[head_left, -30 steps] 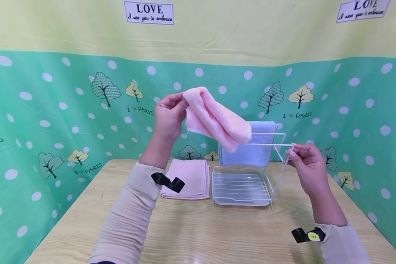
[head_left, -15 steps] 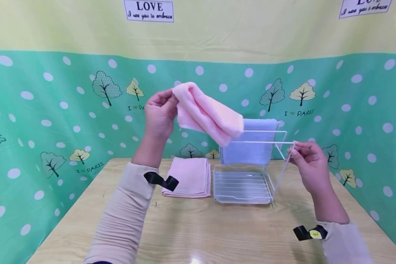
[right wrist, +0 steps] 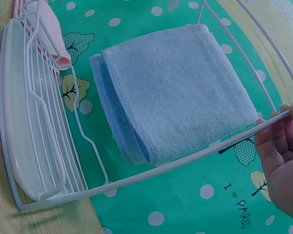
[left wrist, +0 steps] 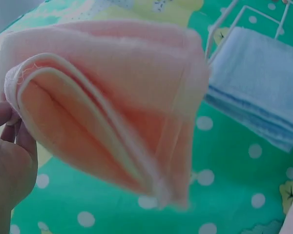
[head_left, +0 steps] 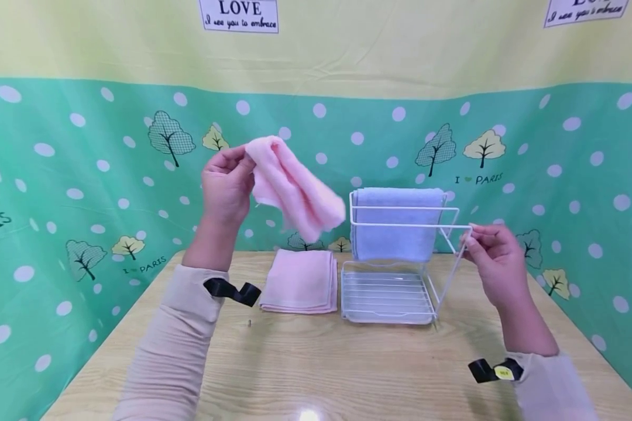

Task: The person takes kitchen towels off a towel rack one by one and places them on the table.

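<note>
My left hand (head_left: pixel 227 184) pinches a folded pink towel (head_left: pixel 295 190) by one end and holds it up above the table, left of the rack. In the left wrist view the towel hangs in a loose fold, its layers bowed apart. At the upper right corner of a white wire rack (head_left: pixel 411 225), my right hand (head_left: pixel 495 260) grips the frame between thumb and fingers. A folded blue towel (right wrist: pixel 176 92) hangs over the rack's rear top bar. The two nearer top bars carry nothing.
A folded pink towel stack (head_left: pixel 299 280) lies on the wooden table (head_left: pixel 316 362), just left of the rack. Under the rack's wire shelf sits a pale tray (head_left: pixel 387 318). A green dotted curtain (head_left: pixel 110 204) stands behind and at both sides.
My left hand has moved left with the pink towel, away from the rack, so the rack's top left corner now shows. My right hand keeps its grip on the frame.
</note>
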`<state>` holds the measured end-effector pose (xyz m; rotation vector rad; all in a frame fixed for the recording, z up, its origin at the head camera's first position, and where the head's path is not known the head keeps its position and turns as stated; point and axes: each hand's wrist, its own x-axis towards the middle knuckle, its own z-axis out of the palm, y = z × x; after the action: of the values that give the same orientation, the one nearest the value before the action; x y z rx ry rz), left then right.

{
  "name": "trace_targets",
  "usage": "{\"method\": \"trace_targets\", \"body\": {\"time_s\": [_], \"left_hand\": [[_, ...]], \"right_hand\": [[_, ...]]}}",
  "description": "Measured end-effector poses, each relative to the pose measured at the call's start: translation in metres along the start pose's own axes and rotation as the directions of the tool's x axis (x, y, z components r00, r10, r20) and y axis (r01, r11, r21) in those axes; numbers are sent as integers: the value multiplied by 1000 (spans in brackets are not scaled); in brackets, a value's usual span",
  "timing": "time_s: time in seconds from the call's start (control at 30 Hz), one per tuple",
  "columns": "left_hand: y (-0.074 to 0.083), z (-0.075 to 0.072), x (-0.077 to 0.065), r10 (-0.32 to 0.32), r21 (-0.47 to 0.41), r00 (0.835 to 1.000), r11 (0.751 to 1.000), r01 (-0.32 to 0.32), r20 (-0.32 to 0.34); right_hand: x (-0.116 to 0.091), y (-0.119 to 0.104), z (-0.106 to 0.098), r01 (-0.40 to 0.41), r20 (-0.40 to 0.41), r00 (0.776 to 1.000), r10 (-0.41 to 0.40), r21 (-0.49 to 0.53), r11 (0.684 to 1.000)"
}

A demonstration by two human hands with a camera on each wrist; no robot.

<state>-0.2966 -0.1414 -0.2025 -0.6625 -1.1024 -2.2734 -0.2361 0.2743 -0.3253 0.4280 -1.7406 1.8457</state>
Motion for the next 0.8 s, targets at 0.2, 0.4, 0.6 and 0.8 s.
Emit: {"method": "trace_targets", "body": {"time_s": [0.2,0.4,0.6,0.8], "left_hand": [[0,-30,-8,-74,70,995,994,79,-70],[-3,-58,-16,-123,113,982,984,140,-144],[-5,-76,-23,-154,132,971,975,180,-182],[-9,-93,-32,-197,150,954,961,234,-225]], "right_hand": [[-1,2,0,0,-5,1000,0,-3,1000],[0,2,-1,4,-12,1000,-4,-29,1000],[1,2,0,14,-3,1000,-14,-7,1000],[0,4,0,26,4,1000,-26,-2,1000]]}}
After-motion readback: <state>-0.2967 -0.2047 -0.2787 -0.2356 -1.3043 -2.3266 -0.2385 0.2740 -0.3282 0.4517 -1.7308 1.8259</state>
